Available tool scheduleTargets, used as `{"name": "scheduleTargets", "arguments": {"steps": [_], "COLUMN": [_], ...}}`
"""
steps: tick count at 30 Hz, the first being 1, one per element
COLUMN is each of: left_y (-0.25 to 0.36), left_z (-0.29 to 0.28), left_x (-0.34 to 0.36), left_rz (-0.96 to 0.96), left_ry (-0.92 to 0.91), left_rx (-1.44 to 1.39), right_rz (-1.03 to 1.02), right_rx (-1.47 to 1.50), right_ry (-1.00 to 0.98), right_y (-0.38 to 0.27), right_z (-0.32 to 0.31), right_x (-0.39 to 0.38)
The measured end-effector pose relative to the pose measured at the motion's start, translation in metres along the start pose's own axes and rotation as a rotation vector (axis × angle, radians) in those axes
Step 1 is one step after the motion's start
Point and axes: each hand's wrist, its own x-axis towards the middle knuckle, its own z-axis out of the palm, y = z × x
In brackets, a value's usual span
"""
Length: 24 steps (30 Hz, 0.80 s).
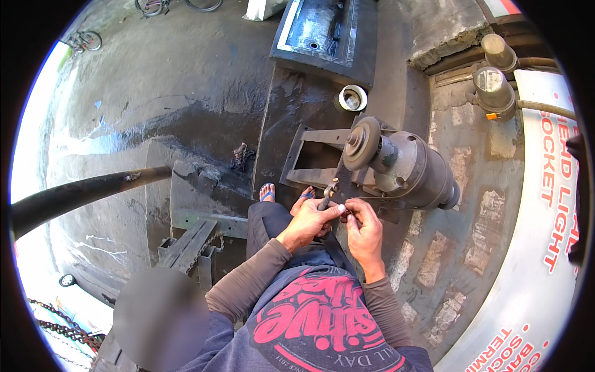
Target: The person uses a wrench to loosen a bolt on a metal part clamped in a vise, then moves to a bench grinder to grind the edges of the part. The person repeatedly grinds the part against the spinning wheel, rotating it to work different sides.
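Note:
My left hand (307, 222) grips a dark hand tool (325, 199), perhaps pliers or a wrench, whose jaws reach up to a small metal part below a round disc (361, 142). My right hand (362, 229) is closed in a pinch just right of the tool, its thumb and finger on something I cannot make out. Both hands are close together at the lower front of a bench grinder-like motor machine (412, 173) with a cylindrical grey body, mounted on a metal frame (297, 149). A thin wire or rod runs rightward from near the tool.
A basin (322, 37) and white bucket (361, 105) stand beyond. A black pole (80, 191) crosses from the left above a metal beam (192, 242). Two cylindrical meters (493, 93) and a white signboard (539, 186) line the right. Bicycles (83, 41), a rag (242, 155) and chains (68, 328) are also visible.

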Motion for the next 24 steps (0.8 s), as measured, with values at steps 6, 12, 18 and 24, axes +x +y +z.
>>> {"name": "scheduleTargets", "arguments": {"steps": [6,12,18,24], "left_y": [0.000,0.000,0.002,0.006], "left_z": [0.000,-0.008,-0.007,-0.006], "left_x": [0.001,0.004,0.003,0.004], "left_rz": [0.005,-0.006,0.034,0.032], "left_ry": [0.003,-0.007,-0.012,-0.018], "left_rx": [-0.016,-0.061,-0.011,-0.007], "right_rz": [0.005,0.181,0.212,0.221], "right_rx": [0.028,0.451,0.420,0.486], "right_ry": [0.046,-0.027,-0.049,-0.029], "right_y": [-0.015,0.007,0.011,0.013], "right_z": [0.003,-0.001,-0.005,-0.003], "right_x": [-0.001,-0.001,0.003,0.005]}}
